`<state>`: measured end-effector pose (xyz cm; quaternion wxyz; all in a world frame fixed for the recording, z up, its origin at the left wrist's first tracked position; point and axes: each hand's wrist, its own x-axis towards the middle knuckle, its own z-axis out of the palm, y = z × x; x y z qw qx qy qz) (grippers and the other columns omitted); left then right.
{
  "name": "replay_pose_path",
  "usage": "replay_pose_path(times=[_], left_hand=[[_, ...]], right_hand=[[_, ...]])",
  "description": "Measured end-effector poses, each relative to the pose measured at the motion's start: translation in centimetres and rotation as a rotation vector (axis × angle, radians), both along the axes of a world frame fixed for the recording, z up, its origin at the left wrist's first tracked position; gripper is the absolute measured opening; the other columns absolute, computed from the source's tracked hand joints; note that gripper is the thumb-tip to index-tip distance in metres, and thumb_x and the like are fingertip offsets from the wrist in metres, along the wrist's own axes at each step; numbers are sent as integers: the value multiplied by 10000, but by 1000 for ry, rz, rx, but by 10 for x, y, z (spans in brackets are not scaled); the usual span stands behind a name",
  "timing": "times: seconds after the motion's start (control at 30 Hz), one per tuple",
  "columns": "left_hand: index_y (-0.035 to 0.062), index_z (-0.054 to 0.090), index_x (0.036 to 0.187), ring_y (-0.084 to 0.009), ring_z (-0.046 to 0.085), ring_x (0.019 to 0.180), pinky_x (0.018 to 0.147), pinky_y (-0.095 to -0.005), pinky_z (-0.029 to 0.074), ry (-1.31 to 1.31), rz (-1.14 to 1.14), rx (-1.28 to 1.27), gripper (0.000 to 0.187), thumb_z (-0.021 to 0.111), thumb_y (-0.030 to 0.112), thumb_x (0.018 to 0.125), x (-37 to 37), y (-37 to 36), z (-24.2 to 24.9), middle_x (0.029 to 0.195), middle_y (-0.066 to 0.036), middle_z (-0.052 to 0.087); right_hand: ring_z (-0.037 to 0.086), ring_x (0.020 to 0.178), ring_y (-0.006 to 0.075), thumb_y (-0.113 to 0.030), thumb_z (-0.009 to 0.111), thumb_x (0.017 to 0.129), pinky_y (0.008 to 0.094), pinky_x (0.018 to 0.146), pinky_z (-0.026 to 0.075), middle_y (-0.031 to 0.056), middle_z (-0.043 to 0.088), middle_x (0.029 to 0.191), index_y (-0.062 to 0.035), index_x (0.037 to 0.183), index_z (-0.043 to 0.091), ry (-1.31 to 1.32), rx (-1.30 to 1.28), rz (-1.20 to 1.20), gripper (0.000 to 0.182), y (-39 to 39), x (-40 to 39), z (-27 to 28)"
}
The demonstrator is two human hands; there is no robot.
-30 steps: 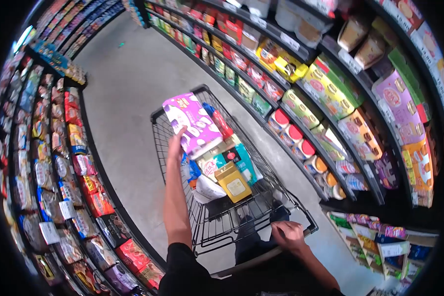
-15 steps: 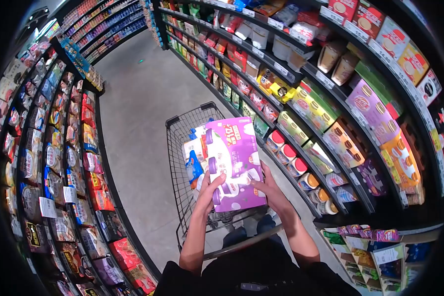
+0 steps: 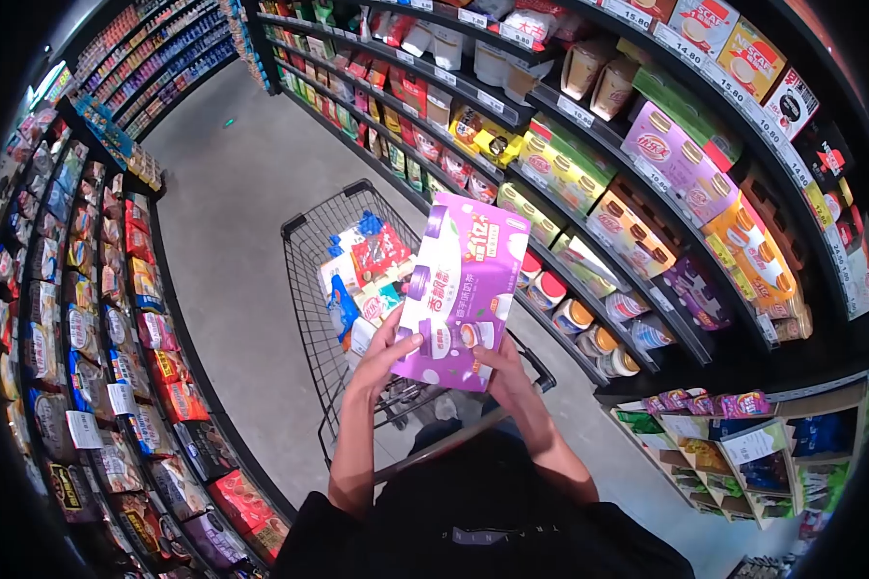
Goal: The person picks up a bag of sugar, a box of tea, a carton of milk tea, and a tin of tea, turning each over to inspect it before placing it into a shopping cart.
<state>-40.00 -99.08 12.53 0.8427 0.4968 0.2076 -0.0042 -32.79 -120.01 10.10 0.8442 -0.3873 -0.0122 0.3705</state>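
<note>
A purple and white box [image 3: 463,289] with printed cups on its front is held up in both hands, tilted slightly to the right. My left hand [image 3: 384,353] grips its lower left edge, with the thumb on the front. At the lower right corner my right hand [image 3: 500,365] is closed on it, thumb also in front. Behind and below the box stands a black wire shopping cart [image 3: 304,280]. Inside it lie a red package [image 3: 381,249], a blue package [image 3: 340,307] and other packaged goods, partly hidden by the box.
Shelves [image 3: 686,193] of boxed and packaged drinks rise on the right. Bagged goods fill the left shelves [image 3: 87,318]. A grey floor aisle [image 3: 212,164] runs between them to shelves at the far end. A low wooden display [image 3: 743,454] stands at the lower right.
The view has shifted, so shelves and cart sit further left and higher in it. Both hands and the box have moved a little left and up; the box tilts more, and more cart contents show.
</note>
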Motion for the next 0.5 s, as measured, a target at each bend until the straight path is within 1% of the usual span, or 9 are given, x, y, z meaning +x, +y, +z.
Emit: replay_pose_path(times=[0.1,0.13,0.2,0.27,0.33,0.4,0.43,0.47,0.5], left_hand=[[-6,317,1490,-204,408,1337,1118,-317,288,-59,-252,144,798,727,143,822,14,22,2,1452,-108,444],[-14,327,1482,-199,416,1328,1103,-308,311,-54,-332,144,787,729,138,822,18,27,14,1450,-110,445],[-8,326,1483,-201,428,1317,1092,-304,327,-104,-528,203,791,733,143,822,32,43,4,1435,-116,463],[1,329,1484,-196,435,1306,1086,-303,331,-108,-625,275,792,739,155,824,45,46,18,1426,-125,474],[13,363,1474,-186,484,1255,1051,-300,369,-150,-773,276,771,748,186,829,63,51,28,1404,-118,499],[7,349,1481,-195,464,1282,1074,-317,346,-144,-879,348,808,734,292,830,76,49,36,1430,-130,480],[7,349,1481,-195,464,1282,1074,-317,346,-151,-885,349,808,734,292,830,79,48,36,1430,-130,480],[15,363,1476,-202,476,1271,1069,-326,360,-206,-803,321,797,697,380,851,81,47,34,1424,-133,486],[22,377,1470,-210,488,1261,1064,-335,375,-259,-723,294,798,660,469,872,82,46,31,1417,-136,491]], right_hand=[[520,1240,213,-13,659,850,408,1045,431,93,496,1368,-84,1438,304,25,-9,-3,690,-11,-8,1],[518,1244,220,-21,644,864,413,1048,428,96,500,1365,-84,1436,315,54,28,-53,664,-15,-6,5],[514,1254,234,-35,615,891,422,1053,421,101,509,1359,-83,1433,336,112,102,-159,611,-24,-1,11],[505,1259,242,-49,588,912,424,1051,421,104,510,1356,-68,1425,351,90,51,-159,566,-30,0,7],[498,1261,249,-63,589,915,423,1059,410,106,511,1353,-48,1416,361,78,21,-148,550,-35,-3,3],[499,1259,250,-65,582,918,421,1068,399,107,511,1352,-38,1410,365,68,46,-199,539,-34,-12,0],[500,1258,248,-59,576,917,419,1067,399,108,509,1353,-35,1409,367,88,79,-250,535,-35,-15,2],[501,1257,245,-53,571,917,418,1067,399,109,507,1355,-31,1407,368,109,115,-301,531,-35,-19,5],[467,1305,273,-93,559,914,442,1117,344,120,478,1406,-14,1411,358,88,103,-310,542,-36,-21,7]])
